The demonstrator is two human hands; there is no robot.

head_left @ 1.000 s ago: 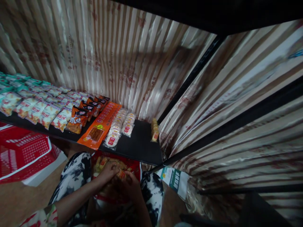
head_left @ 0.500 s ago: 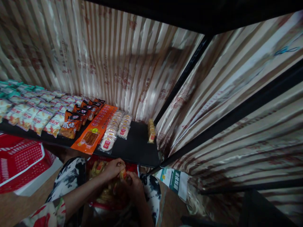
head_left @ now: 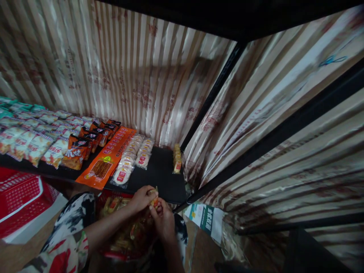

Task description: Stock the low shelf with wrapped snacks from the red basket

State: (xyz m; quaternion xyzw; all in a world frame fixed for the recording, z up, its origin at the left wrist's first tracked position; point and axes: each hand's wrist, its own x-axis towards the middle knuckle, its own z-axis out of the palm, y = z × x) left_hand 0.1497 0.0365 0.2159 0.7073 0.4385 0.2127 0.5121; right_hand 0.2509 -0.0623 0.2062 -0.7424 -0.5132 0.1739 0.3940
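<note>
Both my hands hold a small yellowish snack packet (head_left: 154,198) with a red label. My left hand (head_left: 142,199) grips its upper left side, and my right hand (head_left: 164,219) pinches it from the lower right. Beneath them a red basket (head_left: 121,254) holds several similar packets (head_left: 125,239) between my knees. Just beyond the hands runs a black shelf (head_left: 155,178). On it lie two rows of white round cracker packs (head_left: 125,167), and a short row of yellowish packets (head_left: 177,161) stands at the right end.
An orange snack bag (head_left: 104,165) lies on the shelf, with orange-black bags (head_left: 75,151) and white snack bags (head_left: 36,148) farther left. Another red basket (head_left: 25,197) stands at lower left. Black metal bars (head_left: 278,121) and striped cloth (head_left: 159,76) enclose the shelf.
My hands have risen slightly toward the shelf edge with the packet, which now shows more clearly between my fingers. The view has shifted a little to the right.
</note>
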